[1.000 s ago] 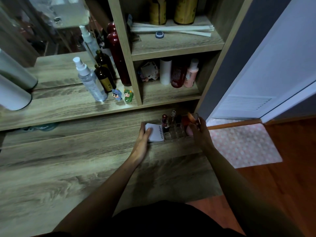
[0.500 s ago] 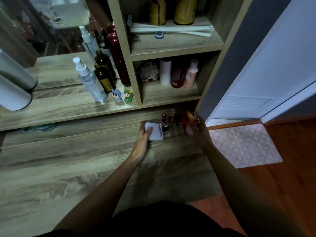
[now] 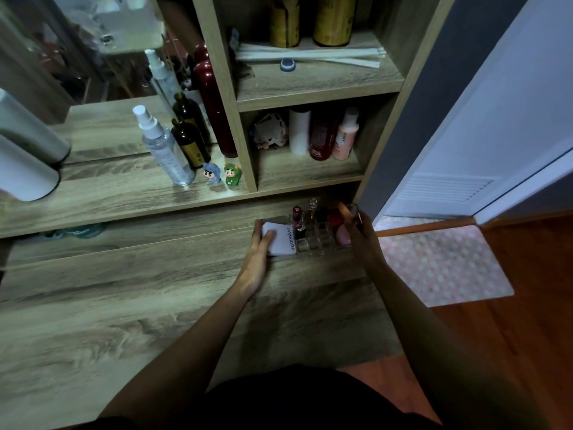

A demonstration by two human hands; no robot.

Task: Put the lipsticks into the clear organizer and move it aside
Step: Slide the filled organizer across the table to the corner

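Organizer: a clear organizer [image 3: 321, 240] is seen on the wooden bench [image 3: 124, 305], at the far right end, tight against the foot of the shelf unit [image 3: 310, 181].
Lipsticks: a dark lipstick [image 3: 298, 223] is stood upright in a back-left compartment; a clear-capped tube [image 3: 312, 209] is stood just beside it; red shapes further right are too dim to be told apart.
Pink item: something rounded and pink [image 3: 343, 238] is lodged at the right end of the organizer, just inside the right hand.
White box: a white box [image 3: 279, 238] printed "U2skin" is laid at the organizer's left end, touching it.
Left hand: the left hand [image 3: 257, 259] is pressed flat to the left side, thumb laid over the white box, fingers [image 3: 256, 234] run along its far edge.
Left grip: the box and the organizer's left end are clasped, the fingers closed loosely round them.
Right hand: the right hand [image 3: 362, 240] is wrapped on the organizer's right end, fingers curled over the rim.
Right grip: the rim is gripped; an orange-tipped stick [image 3: 345, 211] is also seen rising at the fingertips, though whether it is pinched or merely standing there cannot be told.
Shelf above: a spray bottle [image 3: 164, 150], a brown bottle [image 3: 190, 144] and two small figurines [image 3: 223, 175] are lined up well clear of the hands.
Floor: a pink dotted mat [image 3: 443, 265] is spread to the right, by the door [image 3: 496, 103].
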